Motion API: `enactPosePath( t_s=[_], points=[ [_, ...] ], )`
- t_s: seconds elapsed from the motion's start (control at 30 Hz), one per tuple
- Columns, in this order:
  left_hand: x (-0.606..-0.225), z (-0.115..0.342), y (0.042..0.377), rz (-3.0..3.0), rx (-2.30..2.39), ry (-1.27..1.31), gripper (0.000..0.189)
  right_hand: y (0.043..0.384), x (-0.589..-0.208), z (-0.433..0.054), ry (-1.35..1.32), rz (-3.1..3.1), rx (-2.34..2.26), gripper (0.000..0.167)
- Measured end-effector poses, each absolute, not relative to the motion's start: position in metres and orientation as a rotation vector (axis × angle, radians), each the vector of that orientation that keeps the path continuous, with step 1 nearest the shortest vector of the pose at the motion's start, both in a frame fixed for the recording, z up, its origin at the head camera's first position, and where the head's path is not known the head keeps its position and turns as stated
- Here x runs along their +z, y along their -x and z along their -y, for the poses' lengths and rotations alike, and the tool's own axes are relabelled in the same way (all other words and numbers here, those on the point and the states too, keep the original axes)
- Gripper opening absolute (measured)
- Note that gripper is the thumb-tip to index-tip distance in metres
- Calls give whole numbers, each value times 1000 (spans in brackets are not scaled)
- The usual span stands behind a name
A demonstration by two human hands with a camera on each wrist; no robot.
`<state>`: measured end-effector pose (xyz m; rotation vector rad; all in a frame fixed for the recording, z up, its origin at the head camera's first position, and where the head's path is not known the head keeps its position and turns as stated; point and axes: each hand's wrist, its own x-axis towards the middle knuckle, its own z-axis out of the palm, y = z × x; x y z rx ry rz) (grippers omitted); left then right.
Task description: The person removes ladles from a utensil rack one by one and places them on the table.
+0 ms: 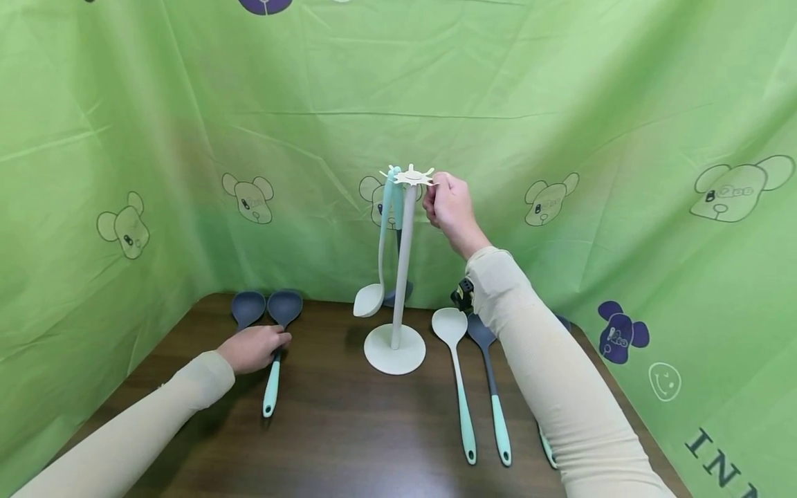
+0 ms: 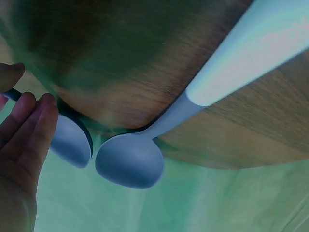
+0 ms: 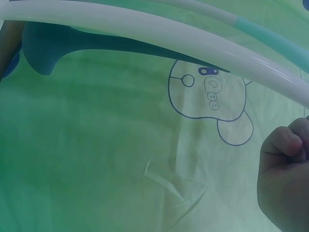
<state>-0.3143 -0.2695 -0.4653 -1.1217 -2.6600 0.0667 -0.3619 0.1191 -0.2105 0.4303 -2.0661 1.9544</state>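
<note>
My left hand [image 1: 252,348] pinches the neck of a dark spoon [image 1: 285,306] with a mint handle, lying at the left of the table. Beside it lies a second dark spoon [image 1: 248,306], its handle mostly behind my hand; the left wrist view shows that handle in full light. At the centre stands a white utensil rack [image 1: 403,263] with a round base and hooks on top. My right hand [image 1: 452,211], fingers curled, holds one of the rack's right-hand hooks. From the rack's left hooks hang a white ladle [image 1: 369,300] and a dark ladle [image 1: 407,292], partly behind the post.
Right of the rack lie a white spoon [image 1: 450,325] and a dark spoon [image 1: 490,370] with mint handles. Another mint handle [image 1: 548,446] is partly hidden under my right arm. A green printed cloth [image 1: 324,138] surrounds the brown table [image 1: 336,429].
</note>
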Motion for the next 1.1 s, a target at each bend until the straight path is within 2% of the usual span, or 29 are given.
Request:
enactPosePath(
  t_s=[0.37,0.6,0.8,1.1],
  points=[
    [-470,275,308,2688,111,1119,30,362,-210,-120,-440,2068,1939,33],
    [-472,270,304,2945,-195,849,11,361,-210,-120,-451,2077,1932,34],
    [-471,267,302,3034,-362,689,11,362,-210,-118,-444,2071,1959,35],
    [-471,269,303,3065,-523,613,13,364,-210,-120,-429,2074,1966,35]
  ],
)
